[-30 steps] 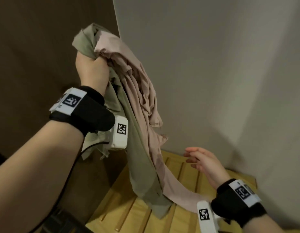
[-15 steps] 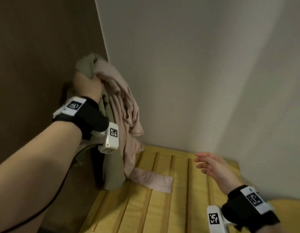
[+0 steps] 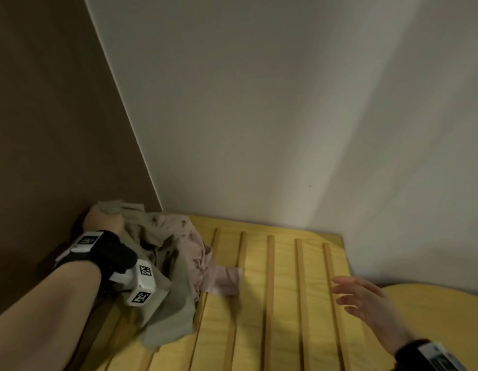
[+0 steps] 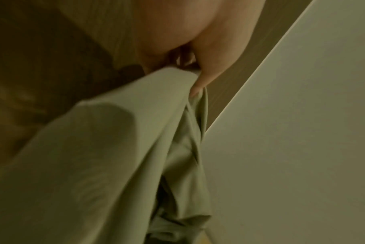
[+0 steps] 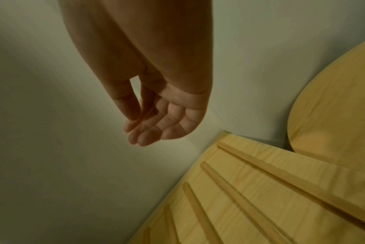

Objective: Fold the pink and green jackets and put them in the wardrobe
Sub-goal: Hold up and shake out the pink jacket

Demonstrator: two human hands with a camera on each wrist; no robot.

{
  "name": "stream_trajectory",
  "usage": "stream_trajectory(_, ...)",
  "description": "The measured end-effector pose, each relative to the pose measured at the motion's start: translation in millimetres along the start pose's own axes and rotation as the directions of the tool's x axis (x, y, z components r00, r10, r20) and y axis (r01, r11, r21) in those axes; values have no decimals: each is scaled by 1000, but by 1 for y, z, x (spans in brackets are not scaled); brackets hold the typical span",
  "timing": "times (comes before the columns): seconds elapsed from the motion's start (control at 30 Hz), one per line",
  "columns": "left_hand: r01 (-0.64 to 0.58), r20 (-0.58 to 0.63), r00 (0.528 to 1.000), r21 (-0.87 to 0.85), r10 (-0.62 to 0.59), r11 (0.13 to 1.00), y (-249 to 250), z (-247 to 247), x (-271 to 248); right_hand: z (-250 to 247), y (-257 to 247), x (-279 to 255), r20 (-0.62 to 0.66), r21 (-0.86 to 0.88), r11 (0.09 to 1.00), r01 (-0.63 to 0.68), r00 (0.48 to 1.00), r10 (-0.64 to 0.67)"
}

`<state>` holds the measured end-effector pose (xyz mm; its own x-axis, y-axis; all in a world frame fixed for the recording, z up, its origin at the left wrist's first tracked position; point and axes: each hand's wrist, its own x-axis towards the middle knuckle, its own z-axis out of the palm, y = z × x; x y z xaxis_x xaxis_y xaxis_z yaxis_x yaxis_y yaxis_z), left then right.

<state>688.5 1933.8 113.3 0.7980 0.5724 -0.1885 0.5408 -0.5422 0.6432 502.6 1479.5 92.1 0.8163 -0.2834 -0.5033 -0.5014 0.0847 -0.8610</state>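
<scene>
The left hand [image 3: 105, 222] grips the green jacket [image 3: 162, 303] by a bunched fold at the top, its fingers [image 4: 206, 77] clenched round the cloth, as the left wrist view shows close up. The green jacket and the pink jacket [image 3: 192, 247] lie together in a crumpled heap (not folded flat) on the slatted wooden shelf [image 3: 286, 303], pushed into the left back corner where the brown side panel [image 3: 45, 129] meets the pale back wall [image 3: 259, 103]. A strip of the pink jacket trails out flat across the slats to the right of the heap, and the green one spreads toward the front edge. The right hand [image 3: 366, 301] hovers above the right part of the shelf, well apart from the jackets, fingers [image 5: 156, 132] loose and lightly curved, holding nothing. Just beside the shelf on the right sits a round wooden board [image 5: 334, 107].
</scene>
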Motion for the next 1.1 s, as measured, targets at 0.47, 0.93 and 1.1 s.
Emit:
stream_trajectory(0.47,-248,198,954,109,224,963,-33,98,-47,32,28,46,17,-97,973,-210,977,213)
stream_trajectory(0.93,-519,238,854,339,462,784,-50,133,16,54,34,61,-3,-139,909,-394,918,397)
stream_trajectory(1.1,-858,767,514,454,385,241,-15,188,23,51,43,66,-23,-79,907,-413,911,413)
